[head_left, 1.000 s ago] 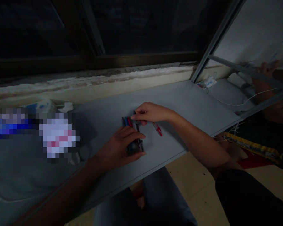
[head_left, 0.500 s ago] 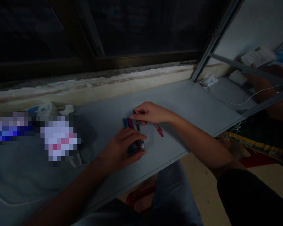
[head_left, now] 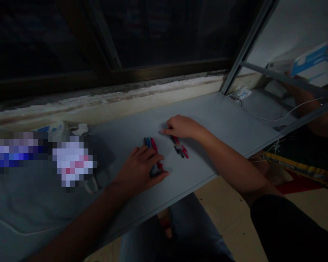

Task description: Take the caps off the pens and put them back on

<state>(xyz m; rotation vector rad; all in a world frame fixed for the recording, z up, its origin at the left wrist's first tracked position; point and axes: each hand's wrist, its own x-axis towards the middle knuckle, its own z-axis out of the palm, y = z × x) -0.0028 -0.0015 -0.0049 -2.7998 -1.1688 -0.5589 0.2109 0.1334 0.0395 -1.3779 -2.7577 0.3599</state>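
Note:
My left hand point(head_left: 143, 163) curls around a small row of pens on the grey desk, thumb near their lower ends and fingers over their middles. In that row a blue pen point(head_left: 148, 142) and a red pen point(head_left: 153, 144) show at the upper ends; the rest is partly hidden under the fingers. My right hand point(head_left: 182, 126) bends down with closed fingers over the upper end of a black pen point(head_left: 178, 149). Right beside that one lies another red pen point(head_left: 185, 150), its top hidden by the hand.
The grey desk point(head_left: 207, 109) runs along a wall under a dark window. Blurred-out items point(head_left: 73, 160) and a white cable point(head_left: 24, 233) lie at the left. To the right, past a metal frame point(head_left: 235, 72), another person's arm point(head_left: 306, 96) is near a blue-and-white packet point(head_left: 311, 65).
My right hand has moved right with the black pen, which now lies alongside the separate red pen. My left hand stays at the row. The blue-and-white packet at right has shifted.

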